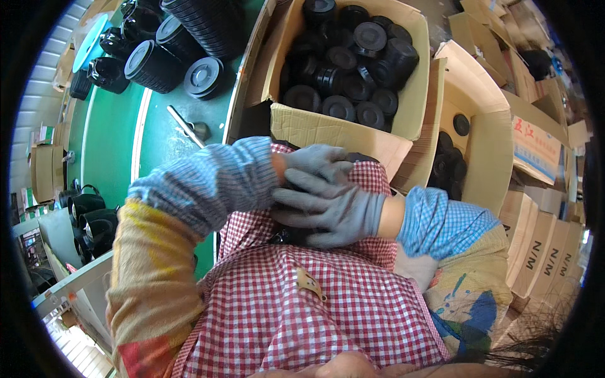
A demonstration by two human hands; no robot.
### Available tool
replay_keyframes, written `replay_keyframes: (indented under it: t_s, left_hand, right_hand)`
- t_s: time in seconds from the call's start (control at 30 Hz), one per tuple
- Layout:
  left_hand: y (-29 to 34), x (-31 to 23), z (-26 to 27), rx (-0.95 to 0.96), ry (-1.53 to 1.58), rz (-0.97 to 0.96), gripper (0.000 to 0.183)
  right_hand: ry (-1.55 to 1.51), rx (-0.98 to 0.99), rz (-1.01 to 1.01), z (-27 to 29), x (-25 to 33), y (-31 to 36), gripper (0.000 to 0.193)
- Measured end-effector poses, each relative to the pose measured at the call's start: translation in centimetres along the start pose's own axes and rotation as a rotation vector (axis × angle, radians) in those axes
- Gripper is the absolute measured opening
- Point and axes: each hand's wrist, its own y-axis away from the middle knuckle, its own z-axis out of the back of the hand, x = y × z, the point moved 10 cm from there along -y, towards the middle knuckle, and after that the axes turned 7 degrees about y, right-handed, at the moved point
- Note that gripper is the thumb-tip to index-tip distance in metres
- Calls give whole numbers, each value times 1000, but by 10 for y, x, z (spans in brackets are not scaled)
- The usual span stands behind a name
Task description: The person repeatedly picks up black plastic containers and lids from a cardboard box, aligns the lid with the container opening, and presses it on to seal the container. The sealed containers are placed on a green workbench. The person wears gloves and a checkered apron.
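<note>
I have both gloved hands brought together low in front of my chest, over the red-and-white checked apron (315, 309). My right hand (334, 211) lies across the front, its grey fingers stretched flat and pointing toward my left, partly closed over something dark; only a sliver of that dark object (291, 236) shows beneath the palm, and I cannot tell what it is or how firmly I grip it. My left hand (315, 162) sits just above and behind the right, fingers curled down and touching the back of the right glove; whether it has hold of anything I cannot tell. Both wrists run into blue checked sleeve covers (208, 183).

Directly beyond my hands stands an open cardboard box (334, 132), its near wall almost touching my left fingers, filled with round black plastic lids (353, 63) heaped loosely. Past my right hand, to the right, a second open carton (485, 145) holds a few more black lids (450, 164) at its bottom. Beyond my left forearm spreads a green surface (113, 145), with stacks of black ribbed pots (151, 66) at its far end and a metal tool (189, 129) lying nearer.
</note>
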Motion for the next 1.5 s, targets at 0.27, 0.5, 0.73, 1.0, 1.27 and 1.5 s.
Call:
replay_keyframes:
  t_s: [0.27,0.5,0.73,1.0,1.27,1.5]
  left_hand:
    - [3,-52,9,-59,-392,-36,39]
    - [-6,20,18,-146,-426,273,33]
    - [15,-32,34,-88,-510,101,37]
    - [147,-24,104,-825,230,-383,26]
    - [133,-4,59,-872,513,-521,58]
    - [89,1,11,-680,677,-298,67]
  right_hand:
    - [72,-210,17,35,-15,20,74]
    - [-76,102,-163,-16,-5,-6,56]
    - [-195,-17,-204,17,-44,33,68]
    - [24,-716,-1076,62,-59,164,69]
    - [-4,-769,-971,50,-33,145,35]
    - [-52,-926,-1038,32,-40,138,46]
